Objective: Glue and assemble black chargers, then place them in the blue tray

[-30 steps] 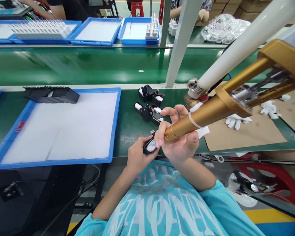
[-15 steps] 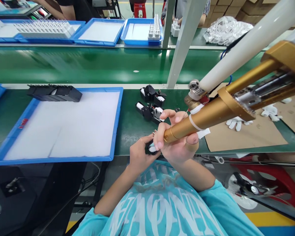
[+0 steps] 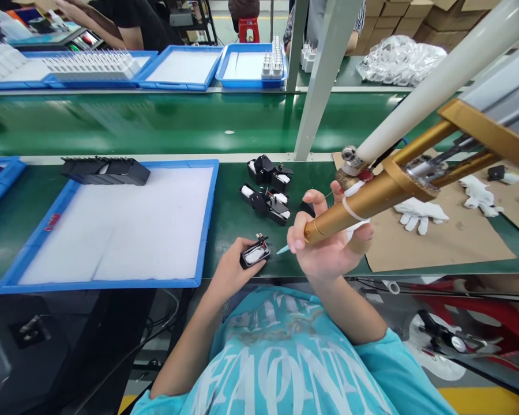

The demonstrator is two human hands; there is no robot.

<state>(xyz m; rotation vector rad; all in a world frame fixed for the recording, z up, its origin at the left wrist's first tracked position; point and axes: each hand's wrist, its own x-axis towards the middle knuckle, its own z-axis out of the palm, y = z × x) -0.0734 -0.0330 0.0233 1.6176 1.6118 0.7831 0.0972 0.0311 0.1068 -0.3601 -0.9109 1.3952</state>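
My left hand (image 3: 233, 262) holds a small black plug housing (image 3: 256, 253) near the bench's front edge. Its open side shows a white insert, with metal prongs and thin red wire at the top end. My right hand (image 3: 326, 248) is wrapped round the lower end of a gold-coloured dispensing gun (image 3: 358, 204), whose barrel hides part of the palm. A pale blue pointed nozzle (image 3: 282, 250) sticks out below my right fingers, just right of the housing and apart from it. Beyond my hands, several similar black housings (image 3: 266, 204) lie in a loose group on the green bench.
At left is a blue-rimmed tray (image 3: 205, 230) with a row of black housings (image 3: 106, 171) at its back edge. White gloves (image 3: 421, 214) lie on cardboard (image 3: 450, 251) at right. A slanted metal post (image 3: 318, 86) stands behind the bench. A co-worker's arm (image 3: 99, 26) shows across the line.
My right hand has drawn the dispensing gun up and right, and its nozzle has come away from the housing. My left hand has shifted slightly left, exposing the housing's open side.
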